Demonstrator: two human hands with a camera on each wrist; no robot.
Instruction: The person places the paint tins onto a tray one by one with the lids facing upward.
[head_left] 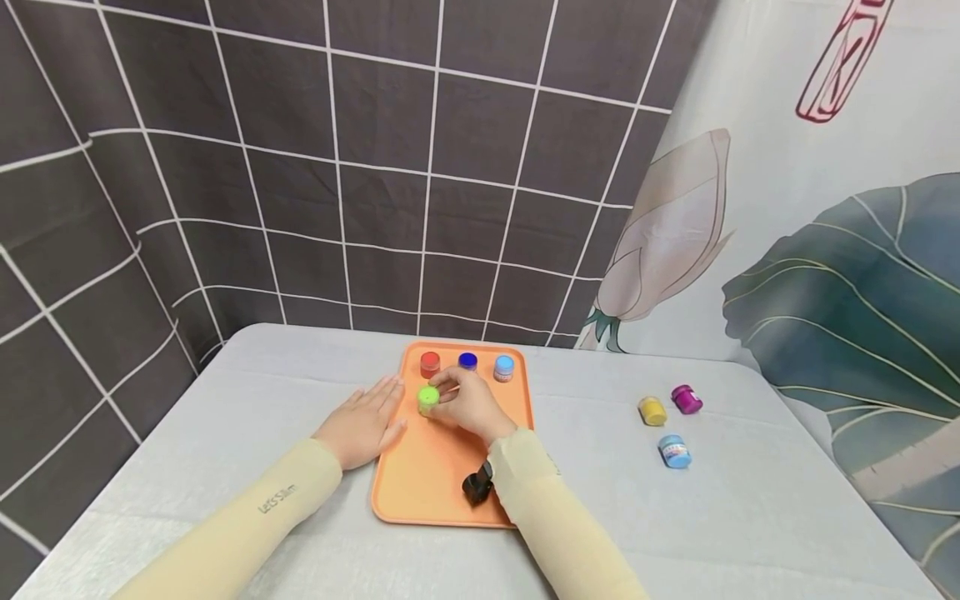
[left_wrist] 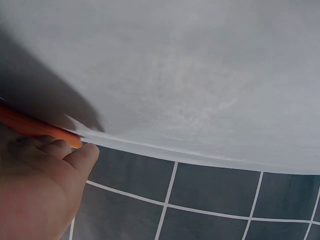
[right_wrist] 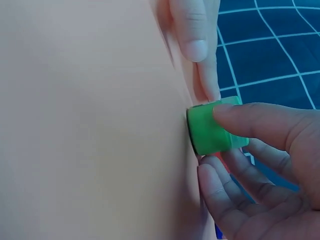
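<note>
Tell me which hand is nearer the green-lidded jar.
Right. The right hand pinches the green-lidded jar on the orange tray; the left hand lies flat just left of it, at the tray's edge.

Left sleeve (head_left: 247, 521): "Let's Slim"
Jar labels: too small to read
Red mark on curtain (head_left: 843, 58): unreadable

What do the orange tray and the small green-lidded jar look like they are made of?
Flat orange tray: probably plastic, with a uniform matte colour and a rounded moulded rim. Small green-lidded jar, pinched by the right hand: apparently plastic, with an opaque, slightly glossy lid.
</note>
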